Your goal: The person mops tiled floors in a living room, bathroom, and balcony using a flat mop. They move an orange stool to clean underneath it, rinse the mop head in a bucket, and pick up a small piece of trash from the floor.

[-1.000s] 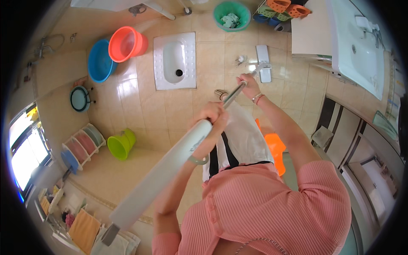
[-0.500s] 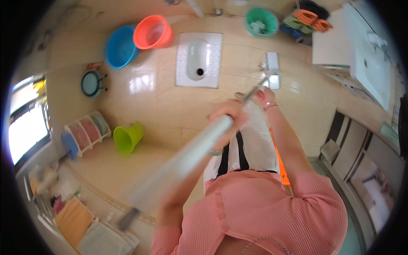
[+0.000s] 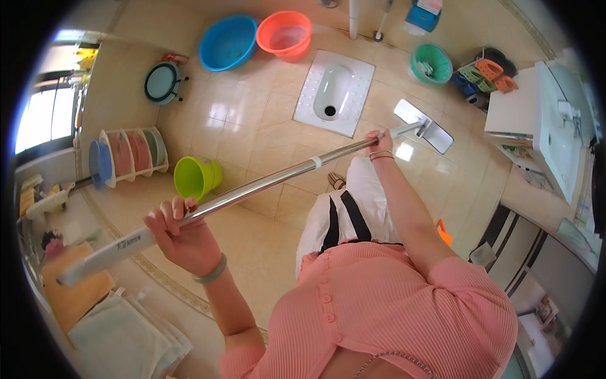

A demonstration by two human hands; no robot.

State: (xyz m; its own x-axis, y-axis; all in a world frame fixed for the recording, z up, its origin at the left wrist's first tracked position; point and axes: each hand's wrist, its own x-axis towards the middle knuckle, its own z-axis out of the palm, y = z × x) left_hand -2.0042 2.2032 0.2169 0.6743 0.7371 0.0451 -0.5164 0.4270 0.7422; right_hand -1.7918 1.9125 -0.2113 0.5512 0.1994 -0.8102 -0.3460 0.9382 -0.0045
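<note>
Pink ribbed cardigan (image 3: 391,297) occupies the nearest ground, over white trousers (image 3: 312,237) with black bands. Left hand (image 3: 189,243), with a pale green bangle (image 3: 211,270) at its wrist, has its fingers curled around the pole of a flat mop (image 3: 271,183), at the inner end of the white grip (image 3: 120,248). That grip extends past the hand toward the lower left, in front of an orange towel (image 3: 69,303). Metal pole runs obliquely across the front of the body, through a white collar (image 3: 317,163), to the right hand (image 3: 379,141), which is closed around its lower part. Mop head (image 3: 439,137) is just beyond the right hand and well apart from the left, slanted over the tiled floor (image 3: 252,126); contact with the tiles cannot be confirmed. Lime-green bucket (image 3: 192,179) stands beyond the left hand. White squat toilet (image 3: 308,95) is set in the floor left of the mop head. Farther off, a green basin (image 3: 444,69) contains a pale cloth (image 3: 425,67); a blue basin (image 3: 224,39) and an orange-red basin (image 3: 291,50) stand side by side near the far wall.
</note>
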